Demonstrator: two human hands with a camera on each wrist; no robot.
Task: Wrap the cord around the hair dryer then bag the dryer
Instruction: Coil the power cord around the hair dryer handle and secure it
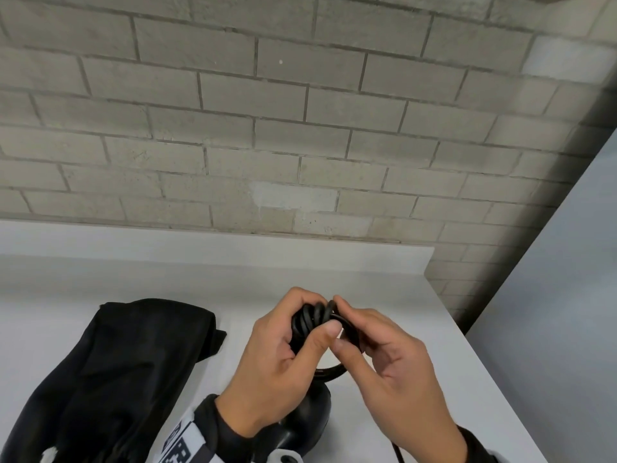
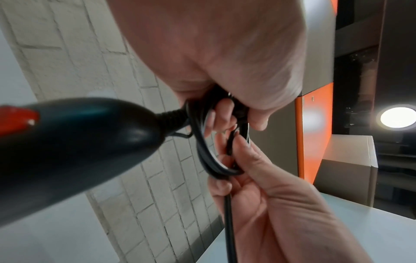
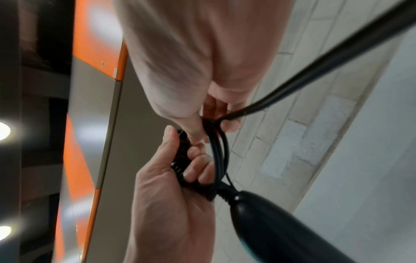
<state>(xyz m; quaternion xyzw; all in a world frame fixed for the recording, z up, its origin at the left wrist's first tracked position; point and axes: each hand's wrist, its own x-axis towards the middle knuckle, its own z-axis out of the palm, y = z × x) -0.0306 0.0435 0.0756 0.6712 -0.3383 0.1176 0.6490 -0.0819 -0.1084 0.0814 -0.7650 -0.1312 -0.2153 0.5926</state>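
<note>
A black hair dryer (image 1: pixel 309 417) hangs low between my hands above the white counter (image 1: pixel 417 312); its rounded handle end (image 2: pixel 74 147) shows a red switch. My left hand (image 1: pixel 310 315) grips a tight bundle of coiled black cord (image 1: pixel 309 320) in its fist. My right hand (image 1: pixel 340 324) pinches a looser cord loop (image 2: pixel 206 153) right beside that bundle. A straight run of cord (image 3: pixel 326 58) leads away from the right hand's fingers (image 3: pixel 229 124). The black fabric bag (image 1: pixel 133 372) lies flat on the counter to the left. The plug is hidden.
A grey brick wall (image 1: pixel 300 128) backs the counter, and a pale panel (image 1: pixel 551 295) bounds it on the right. In the wrist views an orange and grey cabinet (image 2: pixel 315 133) and a cardboard box (image 2: pixel 351 165) stand behind me.
</note>
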